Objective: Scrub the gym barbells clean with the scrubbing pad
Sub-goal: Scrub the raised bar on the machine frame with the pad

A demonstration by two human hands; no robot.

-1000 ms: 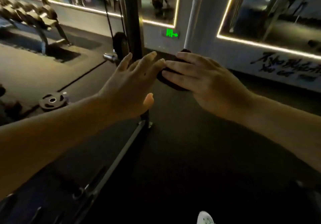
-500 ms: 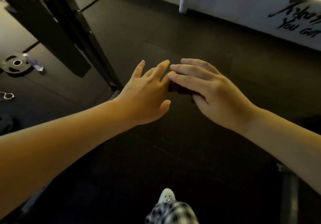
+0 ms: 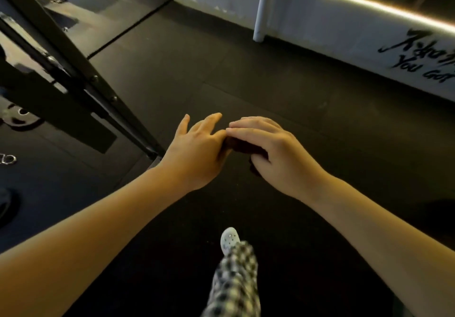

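Pad (image 3: 242, 146) in right hand (image 3: 278, 153)

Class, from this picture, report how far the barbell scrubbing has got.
Done: nothing visibly scrubbed. In hand: the right hand holds the dark scrubbing pad, left hand touching it. Left: all scrubbing; no barbell is in view.

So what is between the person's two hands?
A dark scrubbing pad: the right hand grips it from above and the left hand touches its edge, as the head view shows.
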